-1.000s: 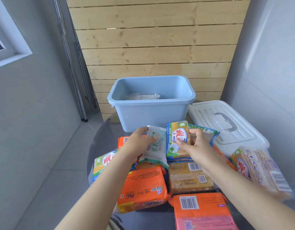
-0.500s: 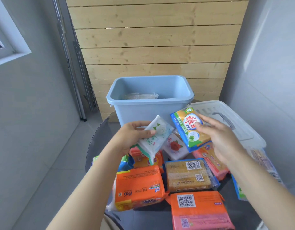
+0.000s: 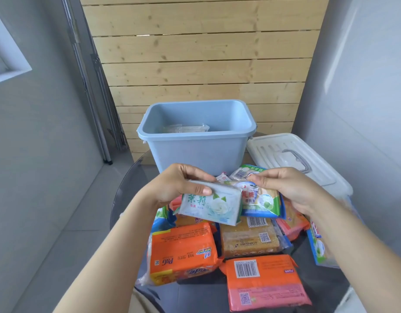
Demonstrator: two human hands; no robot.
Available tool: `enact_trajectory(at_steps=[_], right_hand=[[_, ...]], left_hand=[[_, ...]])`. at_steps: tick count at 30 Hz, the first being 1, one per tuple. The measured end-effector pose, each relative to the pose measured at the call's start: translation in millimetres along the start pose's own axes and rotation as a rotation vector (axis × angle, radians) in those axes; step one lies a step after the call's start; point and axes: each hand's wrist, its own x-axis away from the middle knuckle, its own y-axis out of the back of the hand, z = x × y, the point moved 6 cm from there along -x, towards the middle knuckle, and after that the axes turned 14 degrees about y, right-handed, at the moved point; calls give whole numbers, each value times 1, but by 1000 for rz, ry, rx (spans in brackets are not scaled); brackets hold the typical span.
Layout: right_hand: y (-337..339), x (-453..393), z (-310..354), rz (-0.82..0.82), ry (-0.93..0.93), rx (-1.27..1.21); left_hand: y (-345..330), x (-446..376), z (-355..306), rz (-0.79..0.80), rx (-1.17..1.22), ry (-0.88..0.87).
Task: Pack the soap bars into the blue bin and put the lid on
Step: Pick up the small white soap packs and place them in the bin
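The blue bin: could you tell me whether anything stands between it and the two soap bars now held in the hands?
Nothing visible does. The blue bin stands open just beyond the white soap bar and the blue-edged soap bar; its lid lies off to the right on the table.

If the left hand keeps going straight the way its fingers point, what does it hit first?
Probably the right hand. The left hand points across toward it, holding the white jasmine soap against the blue-edged soap; depth is unclear.

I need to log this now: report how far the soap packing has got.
Done: one clear-wrapped pack lies in the blue bin. In hand: left hand holds a white jasmine soap bar, right hand a blue-edged bar. Left: the orange packs and others on the table; white lid still off.
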Motion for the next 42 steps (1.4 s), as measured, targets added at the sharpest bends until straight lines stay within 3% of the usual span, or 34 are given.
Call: enact_trajectory(at_steps=[5, 12, 17, 24, 28, 38, 42], right_hand=[[15, 8, -3, 161, -54, 54], [30, 26, -8, 216, -66, 31], [4, 37, -12, 316, 3, 101], [-13, 13, -5, 212, 160, 608], [-36, -17, -4, 136, 206, 671], [-72, -67, -25, 210, 45, 1061], [-71, -72, -24, 164, 35, 953]], left_hand=[[16, -2, 2, -35, 115, 20], [19, -9, 4, -53, 408, -8], [13, -9, 10, -85, 390, 86], [16, -7, 19, -269, 533, 122], [29, -2, 22, -352, 568, 105], [47, -1, 25, -425, 592, 77], [55, 1, 28, -419, 609, 86]])
